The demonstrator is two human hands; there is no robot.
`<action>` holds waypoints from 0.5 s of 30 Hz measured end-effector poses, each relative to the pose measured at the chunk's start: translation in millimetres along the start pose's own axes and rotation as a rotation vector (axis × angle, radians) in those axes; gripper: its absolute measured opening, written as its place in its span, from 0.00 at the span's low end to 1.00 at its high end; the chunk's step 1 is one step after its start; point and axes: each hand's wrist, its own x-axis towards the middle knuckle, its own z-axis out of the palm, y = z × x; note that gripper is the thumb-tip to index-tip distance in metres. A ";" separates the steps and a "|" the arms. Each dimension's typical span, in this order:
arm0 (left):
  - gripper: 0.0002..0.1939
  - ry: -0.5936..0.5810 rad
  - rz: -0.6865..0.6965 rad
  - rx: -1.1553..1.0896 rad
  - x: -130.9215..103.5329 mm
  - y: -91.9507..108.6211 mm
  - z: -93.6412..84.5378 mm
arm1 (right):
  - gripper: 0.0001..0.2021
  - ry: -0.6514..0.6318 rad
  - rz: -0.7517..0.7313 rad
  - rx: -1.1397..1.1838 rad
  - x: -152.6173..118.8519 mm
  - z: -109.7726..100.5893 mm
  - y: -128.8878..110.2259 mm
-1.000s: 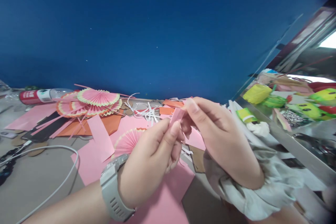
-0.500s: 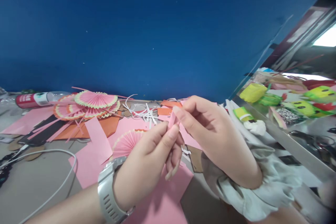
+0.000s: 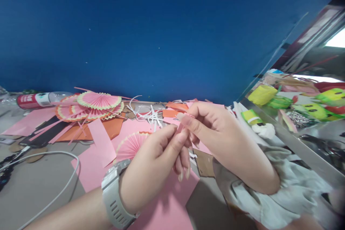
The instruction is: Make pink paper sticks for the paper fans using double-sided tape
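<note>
Between my two hands is a small folded piece of pink paper (image 3: 179,128), mostly covered by fingers. My left hand (image 3: 159,161), with a grey watch on the wrist, pinches its lower end between thumb and forefinger. At its upper end, the thumb and fingers of my right hand (image 3: 212,133) close on the paper. Below them lie pink paper sheets (image 3: 172,205). A pleated pink paper fan (image 3: 131,145) shows partly behind my left hand. Further left, several pleated rosettes (image 3: 99,100) with yellow-green edges are stacked with thin pink strips.
A plastic bottle (image 3: 32,100) lies at the back left, near a black phone (image 3: 37,136) with a white cable (image 3: 77,165). White paper strips (image 3: 152,116) and orange paper (image 3: 175,106) sit by the blue wall (image 3: 161,36). A metal-edged tray (image 3: 304,151) borders the right side.
My right fingers have shifted down over the paper's upper end, covering more of it. Both hands sit slightly further right, and the left hand keeps its pinch.
</note>
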 end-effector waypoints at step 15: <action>0.09 0.020 -0.013 -0.004 1.6 2.2 -3.1 | 0.10 -0.053 0.042 0.152 -0.8 -7.4 3.2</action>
